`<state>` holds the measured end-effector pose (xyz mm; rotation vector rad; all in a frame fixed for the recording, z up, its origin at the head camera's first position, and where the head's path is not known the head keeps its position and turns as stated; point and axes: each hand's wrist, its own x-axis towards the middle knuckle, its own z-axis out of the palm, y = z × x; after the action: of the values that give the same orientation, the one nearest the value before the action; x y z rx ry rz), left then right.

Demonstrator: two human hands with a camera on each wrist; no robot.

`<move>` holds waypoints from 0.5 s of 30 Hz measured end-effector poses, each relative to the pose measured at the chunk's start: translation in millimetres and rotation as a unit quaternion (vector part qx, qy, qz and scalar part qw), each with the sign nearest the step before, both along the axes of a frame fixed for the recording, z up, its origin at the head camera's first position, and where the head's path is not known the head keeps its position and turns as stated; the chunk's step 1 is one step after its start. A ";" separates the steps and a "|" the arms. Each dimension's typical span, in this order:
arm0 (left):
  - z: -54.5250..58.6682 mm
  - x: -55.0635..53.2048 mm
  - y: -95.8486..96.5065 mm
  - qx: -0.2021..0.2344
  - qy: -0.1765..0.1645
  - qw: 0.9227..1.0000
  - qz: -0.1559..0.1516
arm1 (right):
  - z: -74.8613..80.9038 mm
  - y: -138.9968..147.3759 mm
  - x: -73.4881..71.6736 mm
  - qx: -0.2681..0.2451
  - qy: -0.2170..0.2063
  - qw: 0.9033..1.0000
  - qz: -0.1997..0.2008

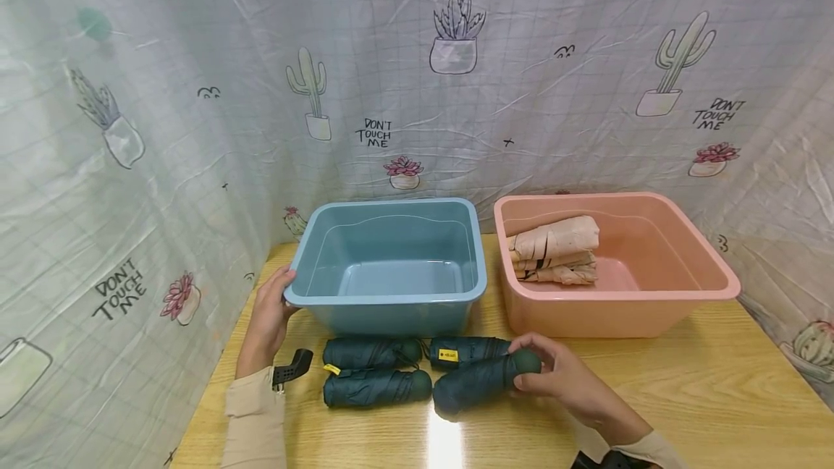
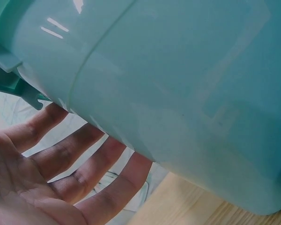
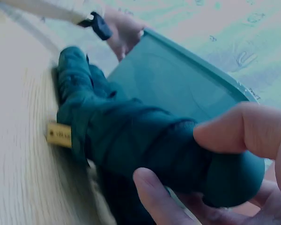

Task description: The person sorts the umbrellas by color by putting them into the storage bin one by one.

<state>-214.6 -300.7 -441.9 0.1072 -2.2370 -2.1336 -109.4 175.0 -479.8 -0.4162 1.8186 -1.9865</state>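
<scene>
Head view: right hand point(image 1: 547, 375) curls its fingers round the end of 1 umbrella point(image 1: 472, 386), just beside 3 other umbrellas point(image 1: 371, 389); left hand point(image 1: 268, 310), fingers nearly straight, touches the blue tub point(image 1: 397, 315) beyond. Probably picking up; next likely calls for lifting.

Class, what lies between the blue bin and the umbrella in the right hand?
Another dark folded umbrella lies between the blue bin and the held umbrella; the head view shows this.

The blue tub point(image 1: 391, 317) and pink tub point(image 1: 606, 317) look like smooth, glossy plastic. The folded umbrellas point(image 1: 371, 389) are wrinkled cloth, the surface point(image 1: 691, 375) shiny grained wood.
</scene>
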 end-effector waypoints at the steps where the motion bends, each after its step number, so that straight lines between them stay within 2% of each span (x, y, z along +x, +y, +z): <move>1: 0.2 0.2 -0.3 -0.001 0.001 1.000 0.000 | 0.4 -0.9 0.1 -0.005 -0.008 1.000 -0.001; 7: 0.6 0.5 -1.0 -0.009 -0.006 1.000 0.001 | 3.5 -6.3 0.4 0.001 -0.023 1.000 -0.010; 15: -1.4 -0.7 0.2 -0.014 -0.011 1.000 0.005 | 10.0 -10.7 1.9 0.042 0.005 0.999 -0.011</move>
<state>-215.3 -300.5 -443.2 0.1394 -2.2721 -2.1061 -107.5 164.2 -469.8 -0.3823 1.9131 -1.9183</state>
